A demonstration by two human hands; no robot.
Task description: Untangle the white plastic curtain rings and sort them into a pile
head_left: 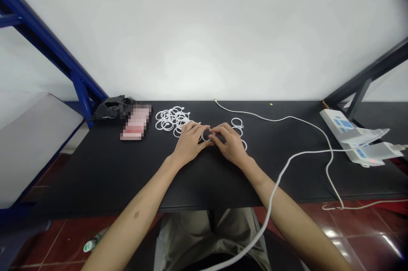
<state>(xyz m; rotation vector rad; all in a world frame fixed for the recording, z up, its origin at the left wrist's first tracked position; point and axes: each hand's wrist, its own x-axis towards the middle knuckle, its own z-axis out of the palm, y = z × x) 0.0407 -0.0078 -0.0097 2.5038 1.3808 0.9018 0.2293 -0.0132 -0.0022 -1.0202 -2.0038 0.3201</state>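
Between my two hands, low over the black table, is a white ring (pixel 204 135), partly covered by fingers. My left hand (pixel 191 140) is closed on its left side, thumb and fingertips at the ring. From the other side my right hand (pixel 230 142) pinches at the ring's right edge. A loose heap of white rings with small round tabs (pixel 168 118) lies just beyond my left hand, some of it hidden by the fingers. Several more white rings (pixel 236 122) lie in a column behind my right hand, which partly covers them.
A pixelated pink phone-like object (pixel 137 123) and crumpled black plastic (pixel 113 108) lie at the left of the table (pixel 121 177). White power strips with plugs (pixel 347 135) stand at the right. A white cable (pixel 287 164) crosses in front of my right forearm. Blue frame bars (pixel 47 37) rise left.
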